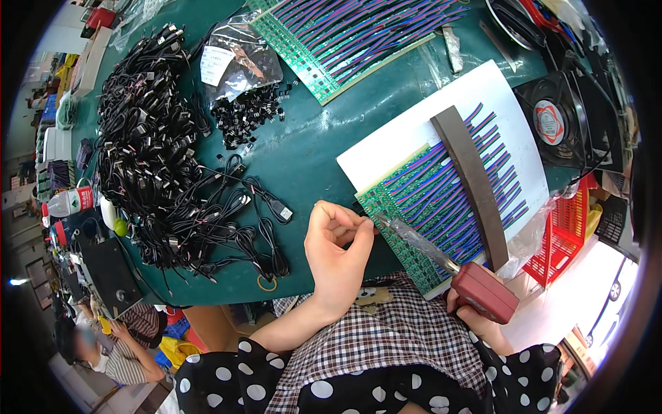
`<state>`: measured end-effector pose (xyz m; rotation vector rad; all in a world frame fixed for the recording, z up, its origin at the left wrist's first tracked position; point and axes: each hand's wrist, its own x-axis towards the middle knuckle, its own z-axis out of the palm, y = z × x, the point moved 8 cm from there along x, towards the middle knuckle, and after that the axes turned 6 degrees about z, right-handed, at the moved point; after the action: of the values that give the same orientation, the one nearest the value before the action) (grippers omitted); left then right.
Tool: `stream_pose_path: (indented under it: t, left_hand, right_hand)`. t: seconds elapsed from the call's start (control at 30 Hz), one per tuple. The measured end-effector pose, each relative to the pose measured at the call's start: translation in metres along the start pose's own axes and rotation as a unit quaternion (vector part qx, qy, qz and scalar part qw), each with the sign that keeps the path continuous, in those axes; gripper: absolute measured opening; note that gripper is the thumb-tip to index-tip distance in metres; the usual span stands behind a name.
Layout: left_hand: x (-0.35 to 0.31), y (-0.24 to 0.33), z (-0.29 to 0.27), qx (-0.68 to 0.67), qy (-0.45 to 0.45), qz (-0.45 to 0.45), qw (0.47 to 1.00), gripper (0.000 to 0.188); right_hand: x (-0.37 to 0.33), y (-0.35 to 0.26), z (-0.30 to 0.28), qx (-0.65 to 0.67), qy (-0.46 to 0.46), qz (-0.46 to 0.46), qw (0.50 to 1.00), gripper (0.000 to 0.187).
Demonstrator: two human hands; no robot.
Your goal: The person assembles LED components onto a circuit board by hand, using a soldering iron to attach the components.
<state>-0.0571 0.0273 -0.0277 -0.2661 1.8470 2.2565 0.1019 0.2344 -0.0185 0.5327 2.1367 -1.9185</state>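
My left hand [334, 259] is closed in a pinch at the left corner of a green circuit board panel [403, 252]; whatever sits between the fingertips is too small to make out. My right hand [476, 321], partly hidden, grips the dark red handle of a soldering iron [485, 291]. Its wrapped barrel slants across the panel, and the tip is close to my left fingertips. Rows of blue, red and black wires [441, 186] run from the panel. A dark flat bar [472, 186] lies across them, over a white sheet [400, 138].
Black USB cables [148, 152] form a big heap on the left of the green table. Small black parts [248, 117] lie by a clear bag [241, 58]. A second wired panel [324, 76] is at the back, a fan [552, 121] at right, and a red basket [555, 241] below it.
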Motion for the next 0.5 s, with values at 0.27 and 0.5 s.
stream_pose_path:
  t: [0.27, 0.5]
  left_hand:
    - [-0.001, -0.003, -0.001, -0.001, -0.001, 0.015, 1.0, 0.021]
    - [0.0, -0.003, 0.0, 0.017, -0.004, 0.008, 1.0, 0.024]
  right_hand:
    - [0.006, -0.006, 0.004, -0.063, -0.01, -0.022, 0.998, 0.06]
    - [0.003, -0.013, 0.004, -0.108, -0.018, -0.092, 0.99, 0.06]
